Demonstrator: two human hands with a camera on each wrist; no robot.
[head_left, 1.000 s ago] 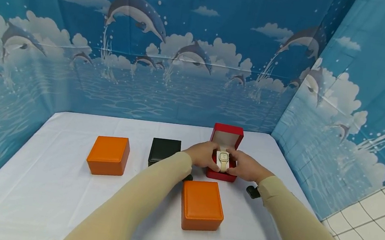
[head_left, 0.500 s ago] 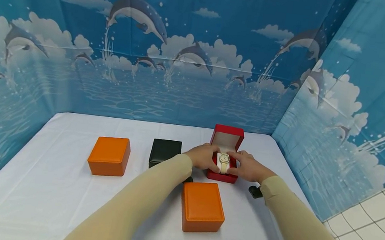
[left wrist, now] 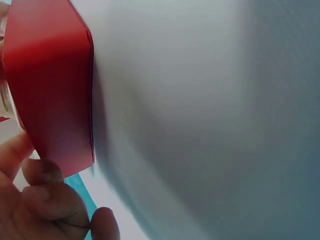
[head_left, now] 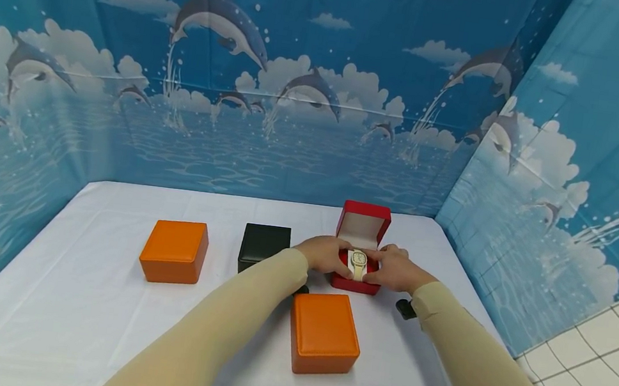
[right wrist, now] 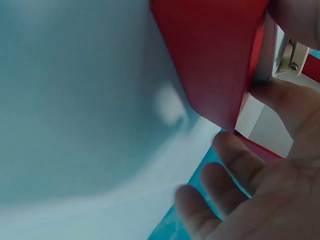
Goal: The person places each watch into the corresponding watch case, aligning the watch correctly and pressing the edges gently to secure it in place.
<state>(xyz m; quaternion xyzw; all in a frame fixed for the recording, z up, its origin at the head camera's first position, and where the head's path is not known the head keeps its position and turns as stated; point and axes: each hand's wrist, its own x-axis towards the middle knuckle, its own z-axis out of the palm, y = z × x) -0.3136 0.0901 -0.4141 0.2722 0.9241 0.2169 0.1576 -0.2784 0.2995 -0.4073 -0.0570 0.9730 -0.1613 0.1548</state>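
Note:
At the right rear of the table stands an open red watch box point(head_left: 367, 209), its lid raised. A pale gold watch point(head_left: 359, 259) with a square face sits in it on a white cushion point(head_left: 365, 272). My left hand point(head_left: 325, 254) and right hand point(head_left: 400, 271) grip the watch and cushion from opposite sides, thumbs in front and index fingers behind. In the right wrist view the thumb and index of the right hand point(right wrist: 280, 180) reach over the red rim; its other fingers hang free. The left wrist view shows the box's red wall point(left wrist: 55, 90) beside curled fingers point(left wrist: 52, 205).
A closed orange box point(head_left: 326, 327) stands in front of the red one, between my forearms. Another orange box point(head_left: 173, 250) is at the left. A black box point(head_left: 265, 245) sits by my left hand, partly hidden by the sleeve. A dolphin-print curtain point(head_left: 280, 144) borders the table.
The watch and cushion have moved slightly lower into the red box, with my fingers following. The right index finger now lies closer to the watch's top. The other boxes stay put.

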